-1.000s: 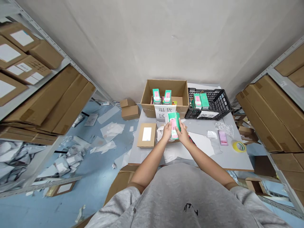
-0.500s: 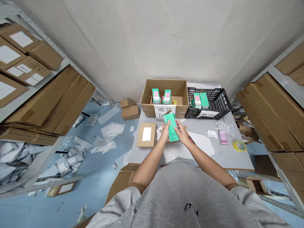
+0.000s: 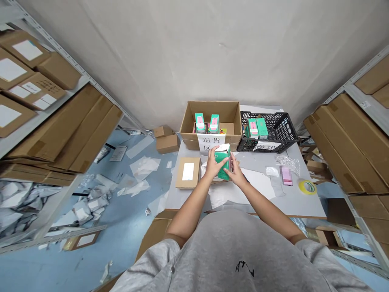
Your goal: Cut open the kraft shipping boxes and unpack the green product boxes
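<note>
A cardboard box [image 3: 209, 125] sits at the far edge of the counter [image 3: 304, 207], a plastic crate [image 3: 267, 138] just right of it. A small carton [image 3: 224, 172] is before the box, a parcel [image 3: 187, 172] on its left.

A teal product carton [image 3: 224, 172] stands roughly upright, partly hidden, its top apparently white.

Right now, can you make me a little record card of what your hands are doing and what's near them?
Left hand: on one side of the green box
Right hand: on the other side of it
Cardboard box: two green boxes stand inside
Black plastic crate: two more green boxes inside
Table: yellow tape roll lies on it
</note>
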{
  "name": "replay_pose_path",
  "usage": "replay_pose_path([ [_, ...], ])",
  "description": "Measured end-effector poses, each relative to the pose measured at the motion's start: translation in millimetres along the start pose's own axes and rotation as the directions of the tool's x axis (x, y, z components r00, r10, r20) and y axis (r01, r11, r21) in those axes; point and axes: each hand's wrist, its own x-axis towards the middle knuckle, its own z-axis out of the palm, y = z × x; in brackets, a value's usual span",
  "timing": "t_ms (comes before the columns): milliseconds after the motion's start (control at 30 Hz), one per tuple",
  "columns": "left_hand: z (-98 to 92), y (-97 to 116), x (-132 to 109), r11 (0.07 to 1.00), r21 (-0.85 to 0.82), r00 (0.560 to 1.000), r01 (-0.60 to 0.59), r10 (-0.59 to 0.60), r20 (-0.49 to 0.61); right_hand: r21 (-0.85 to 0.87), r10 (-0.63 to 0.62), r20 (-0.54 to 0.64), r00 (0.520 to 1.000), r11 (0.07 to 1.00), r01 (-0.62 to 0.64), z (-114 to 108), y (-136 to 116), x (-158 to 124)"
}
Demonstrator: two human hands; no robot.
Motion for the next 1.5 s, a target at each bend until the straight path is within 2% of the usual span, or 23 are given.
replay_pose_path([
  [133, 5.7, 7, 10, 0.999, 0.033, 1.000, 0.013, -0.012, -0.023, -0.149, -0.008, -0.033, 0.999, 0.989, 0.002, -2, -7, 2],
  [367, 7.9, 6, 31, 0.999, -0.044, 0.998, 0.019, -0.022, -0.062, -0.335, 0.017, -0.067, 0.998, 0.942, -0.039, -4, -15, 1],
  [533, 11.1, 1, 27, 0.999, -0.039, 1.000, 0.010, -0.010, -0.013, -0.406, 0.005, -0.104, 0.995, 0.912, -0.047, -2, -14, -1],
  [700, 8.0, -4, 17, 0.999, 0.033, 0.997, 0.026, -0.028, 0.065, -0.425, -0.002, -0.137, 0.991, 0.903, -0.057, -1, -14, -2],
  [800, -0.8, -7, 21, 0.999, 0.009, 0.996, 0.035, -0.035, 0.077, -0.359, 0.036, -0.096, 0.995, 0.931, -0.069, -6, -13, 0],
  [933, -4.9, -6, 29, 0.991, -0.108, 0.996, 0.079, -0.074, 0.047, -0.106, 0.044, -0.018, 0.999, 0.993, -0.046, -13, -10, 10],
  [1033, 9.3, -2, 28, 0.985, -0.125, 0.993, 0.117, -0.118, -0.003, 0.054, 0.056, -0.020, 0.998, 0.997, -0.055, -10, -9, 21],
  [1100, 24.0, 1, 23, 0.986, -0.088, 0.989, 0.142, -0.144, -0.019, 0.121, 0.085, -0.069, 0.994, 0.990, -0.077, -5, -10, 27],
  [1200, 42.0, 3, 14, 0.978, -0.083, 0.982, 0.189, -0.188, 0.027, 0.171, 0.130, -0.141, 0.981, 0.980, -0.106, -3, -11, 30],
  [1267, 46.7, 3, 8, 0.970, -0.115, 0.976, 0.215, -0.210, 0.053, 0.198, 0.140, -0.134, 0.981, 0.974, -0.112, -8, -10, 29],
  [1400, 43.3, 2, 0, 0.975, -0.061, 0.976, 0.214, -0.211, 0.059, 0.253, 0.135, -0.061, 0.989, 0.961, -0.116, -21, -4, 19],
  [1500, 41.3, 3, -7, 0.983, 0.048, 0.980, 0.176, -0.180, 0.087, 0.250, 0.144, -0.096, 0.985, 0.961, -0.116, -22, -2, 12],
])
